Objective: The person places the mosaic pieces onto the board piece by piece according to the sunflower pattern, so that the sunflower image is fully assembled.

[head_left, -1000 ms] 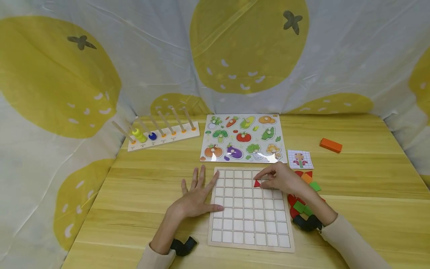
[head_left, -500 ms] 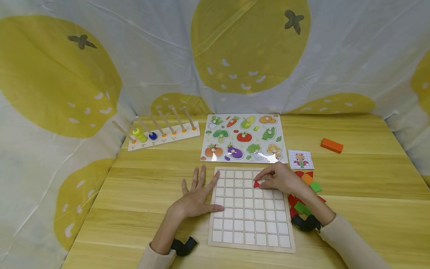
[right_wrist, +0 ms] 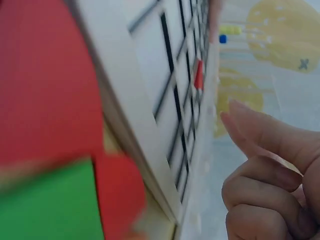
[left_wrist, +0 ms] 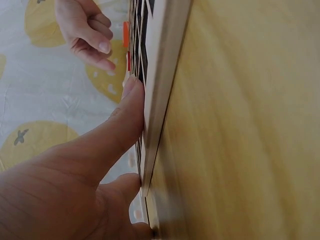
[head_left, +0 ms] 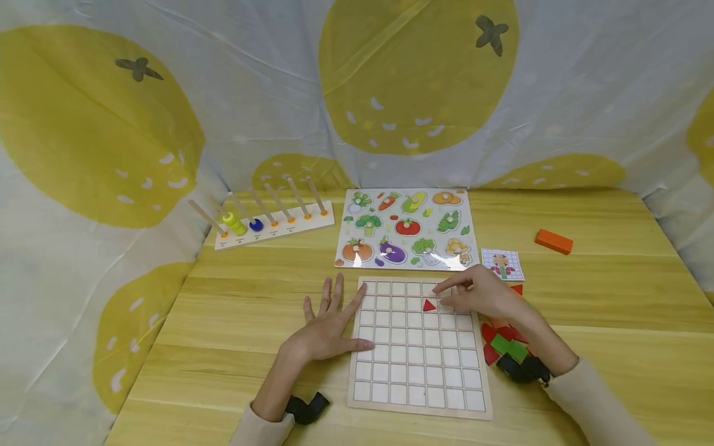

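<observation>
My left hand lies with fingers spread at the left edge of the square grid board; in the left wrist view its thumb rests on the board's rim. A small red triangle lies in a cell of the second row, right of the middle. Just right of it is my right hand, thumb and index finger apart and holding nothing. In the right wrist view, the triangle is away from the fingertips, and the hand's other fingers are curled in.
Red and green pieces pile beside the board's right edge, partly under the right forearm. A pattern card lies above them. Behind the board are a vegetable knob puzzle and a peg rack. An orange block lies at right.
My right hand's fingers have let go of the red triangle, and the hand has moved slightly right. The triangle stays on the board. My left hand has kept its place.
</observation>
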The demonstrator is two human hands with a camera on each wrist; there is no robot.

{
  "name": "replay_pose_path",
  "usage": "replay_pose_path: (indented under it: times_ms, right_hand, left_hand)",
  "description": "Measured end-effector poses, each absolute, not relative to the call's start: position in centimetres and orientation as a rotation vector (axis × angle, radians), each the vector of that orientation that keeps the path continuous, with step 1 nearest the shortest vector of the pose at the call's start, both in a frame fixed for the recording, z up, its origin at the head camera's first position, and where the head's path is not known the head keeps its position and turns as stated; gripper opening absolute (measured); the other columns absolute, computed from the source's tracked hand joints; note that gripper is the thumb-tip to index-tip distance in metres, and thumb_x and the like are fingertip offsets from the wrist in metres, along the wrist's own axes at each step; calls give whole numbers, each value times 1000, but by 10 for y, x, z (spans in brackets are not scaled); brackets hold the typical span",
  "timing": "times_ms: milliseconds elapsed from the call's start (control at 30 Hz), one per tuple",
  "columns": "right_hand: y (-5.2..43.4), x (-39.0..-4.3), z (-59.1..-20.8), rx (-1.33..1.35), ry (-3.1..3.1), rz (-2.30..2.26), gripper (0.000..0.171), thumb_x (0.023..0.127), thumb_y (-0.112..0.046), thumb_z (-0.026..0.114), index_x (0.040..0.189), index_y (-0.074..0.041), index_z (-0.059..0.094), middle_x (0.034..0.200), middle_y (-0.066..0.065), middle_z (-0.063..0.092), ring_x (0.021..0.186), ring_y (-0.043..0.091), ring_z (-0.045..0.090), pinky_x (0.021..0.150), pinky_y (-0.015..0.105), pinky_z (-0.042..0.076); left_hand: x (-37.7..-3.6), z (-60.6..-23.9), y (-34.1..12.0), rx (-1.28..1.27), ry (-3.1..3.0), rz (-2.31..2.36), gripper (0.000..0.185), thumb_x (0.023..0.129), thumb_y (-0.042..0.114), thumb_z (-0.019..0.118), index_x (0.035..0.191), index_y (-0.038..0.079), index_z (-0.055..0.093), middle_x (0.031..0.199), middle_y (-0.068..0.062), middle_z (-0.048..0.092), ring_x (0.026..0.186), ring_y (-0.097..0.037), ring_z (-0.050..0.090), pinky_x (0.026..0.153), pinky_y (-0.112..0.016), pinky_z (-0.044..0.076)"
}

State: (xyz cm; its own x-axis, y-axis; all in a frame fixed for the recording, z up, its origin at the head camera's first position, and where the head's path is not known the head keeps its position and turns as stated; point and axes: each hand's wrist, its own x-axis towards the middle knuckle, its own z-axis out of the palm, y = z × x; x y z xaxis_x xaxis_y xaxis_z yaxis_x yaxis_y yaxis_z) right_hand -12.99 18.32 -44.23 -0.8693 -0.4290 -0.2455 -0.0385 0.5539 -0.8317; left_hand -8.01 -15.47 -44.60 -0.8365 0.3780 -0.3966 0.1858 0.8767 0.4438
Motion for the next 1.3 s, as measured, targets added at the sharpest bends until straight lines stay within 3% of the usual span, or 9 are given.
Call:
replay_pose_path:
  times_ms: [300, 367, 500, 600, 800, 1100, 1300]
  right_hand:
    - [240, -124, -434, -361, 2444, -1237, 24, 92, -20, 79, 113, -8, 80, 61, -6, 31, 53, 6, 31, 48, 23, 26]
    - [251, -123, -436, -331, 2419, -1235, 26, 90, -20, 81, 113, -7, 80, 63, -8, 39, 54, 6, 32, 48, 22, 27]
    - [264, -124, -439, -361, 2321, -1195, 29, 86, -20, 85, 110, -6, 81, 63, -8, 40, 53, 5, 32, 48, 22, 27]
    - [268, -124, -442, -386, 2257, -1157, 28, 81, -17, 88, 105, -5, 81, 59, -7, 35, 51, 5, 32, 48, 21, 27]
    - [267, -124, -446, -346, 2271, -1115, 22, 79, -16, 90, 96, -6, 81, 65, -4, 46, 57, 8, 41, 51, 21, 30]
    - [262, -123, -449, -338, 2276, -1156, 16, 83, -15, 86, 94, -3, 80, 64, -5, 48, 56, 6, 41, 51, 21, 30]
    - [267, -126, -450, -355, 2282, -1138, 24, 81, -19, 88, 97, -4, 78, 63, -5, 44, 56, 7, 39, 51, 22, 30]
  left_hand:
    - [-80, -445, -154, 407, 2561, 547, 105, 90, 59, 72, 168, 32, 6, 170, -17, -27, 157, -42, -26, 115, -81, -12]
    - [-80, -444, -154, 408, 2561, 550, 105, 90, 59, 72, 168, 32, 6, 170, -17, -26, 157, -42, -26, 115, -81, -12]
    - [-78, -442, -156, 394, 2566, 539, 105, 90, 60, 72, 168, 32, 6, 170, -18, -25, 157, -42, -25, 115, -82, -11]
    - [-78, -442, -157, 398, 2565, 549, 104, 90, 59, 72, 168, 32, 7, 170, -17, -25, 157, -42, -25, 114, -82, -11]
    - [-80, -444, -154, 424, 2560, 568, 104, 91, 59, 71, 168, 32, 7, 170, -18, -25, 157, -43, -25, 114, -83, -11]
    - [-80, -444, -155, 420, 2563, 554, 104, 91, 59, 71, 168, 32, 7, 170, -18, -25, 157, -43, -25, 114, -82, -11]
    - [-80, -444, -154, 418, 2564, 551, 104, 90, 60, 72, 168, 32, 7, 170, -18, -25, 157, -43, -25, 114, -82, -12]
